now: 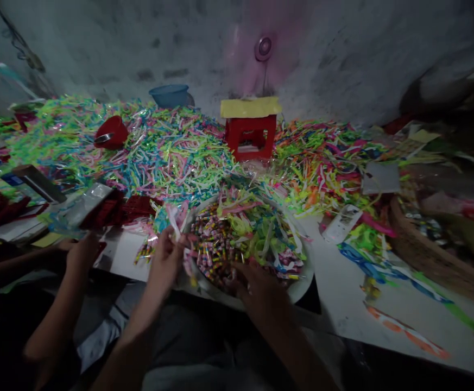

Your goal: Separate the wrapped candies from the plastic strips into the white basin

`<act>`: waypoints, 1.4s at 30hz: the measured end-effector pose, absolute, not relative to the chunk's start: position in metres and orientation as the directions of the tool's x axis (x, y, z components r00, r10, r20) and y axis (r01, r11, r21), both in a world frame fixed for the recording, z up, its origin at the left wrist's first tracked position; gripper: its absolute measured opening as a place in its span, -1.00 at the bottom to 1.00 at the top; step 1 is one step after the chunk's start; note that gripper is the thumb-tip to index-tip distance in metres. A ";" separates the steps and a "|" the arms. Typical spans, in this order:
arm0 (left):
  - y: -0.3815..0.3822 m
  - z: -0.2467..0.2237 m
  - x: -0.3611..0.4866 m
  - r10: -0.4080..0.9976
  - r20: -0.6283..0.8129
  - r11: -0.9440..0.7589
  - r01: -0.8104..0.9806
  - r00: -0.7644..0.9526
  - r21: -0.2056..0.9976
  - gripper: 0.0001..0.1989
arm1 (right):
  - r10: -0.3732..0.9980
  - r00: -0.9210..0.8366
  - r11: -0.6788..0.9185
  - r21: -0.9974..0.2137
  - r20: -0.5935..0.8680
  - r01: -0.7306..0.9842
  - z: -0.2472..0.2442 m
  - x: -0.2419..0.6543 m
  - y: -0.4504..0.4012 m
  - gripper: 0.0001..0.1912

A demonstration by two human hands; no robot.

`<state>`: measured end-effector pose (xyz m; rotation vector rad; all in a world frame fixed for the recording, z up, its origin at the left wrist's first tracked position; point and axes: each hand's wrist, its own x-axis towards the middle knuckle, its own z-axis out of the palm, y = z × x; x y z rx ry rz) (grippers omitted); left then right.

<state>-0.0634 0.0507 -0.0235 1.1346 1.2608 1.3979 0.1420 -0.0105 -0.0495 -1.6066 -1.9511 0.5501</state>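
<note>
My left hand point(166, 258) is closed around a small bundle of pink and white ribbon strips point(175, 218) at the left rim of a wide, pale basin point(310, 271). My right hand point(257, 288) reaches over the near rim, its fingers down among small banded pieces point(212, 239) with pink, yellow and dark stripes. Those fingers are dark and blurred, so their grip is unclear. On the basin's right side lie yellow-green ribbon strips point(267, 228). More banded pieces point(144, 252) rest on the table just left of my left hand.
A large heap of coloured strips point(171, 146) covers the table's back. On it are a red bowl point(114, 130), a blue basin point(170, 95) and a red stool point(248, 130); a fan point(264, 49) spins behind. A white device point(342, 224) lies right. A co-worker's hand point(82, 252) works left.
</note>
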 end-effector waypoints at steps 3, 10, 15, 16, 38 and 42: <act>0.102 -0.035 -0.106 0.949 0.207 -0.099 0.400 -0.237 0.911 -0.60 | 0.979 -0.203 0.191 -0.410 0.016 0.892 -0.041 0.144 -0.004 -0.71; 0.143 -0.033 -0.074 0.769 0.539 -0.579 0.731 0.344 0.360 -0.67 | 0.977 -0.213 0.202 -0.271 -0.012 0.941 -0.032 0.131 0.002 -0.76; 0.142 -0.019 -0.007 0.638 0.389 -0.765 0.604 0.665 0.222 -0.65 | 0.983 -0.173 0.181 -0.458 0.061 0.870 -0.041 0.138 -0.002 -0.83; 0.143 -0.017 -0.002 0.650 0.376 -0.756 0.614 0.661 0.227 -0.68 | 0.984 -0.161 0.178 -0.534 0.079 0.826 -0.044 0.142 -0.005 -0.79; 0.027 -0.008 -0.016 0.979 -0.047 0.061 -0.069 0.197 0.996 -0.82 | 0.959 0.094 0.227 -0.923 0.268 0.311 -0.045 0.149 -0.033 -0.68; 0.024 0.002 -0.029 0.909 0.141 -0.276 0.313 0.392 0.909 -0.84 | 0.911 0.322 0.157 -0.937 0.259 0.311 -0.047 0.159 -0.030 -0.65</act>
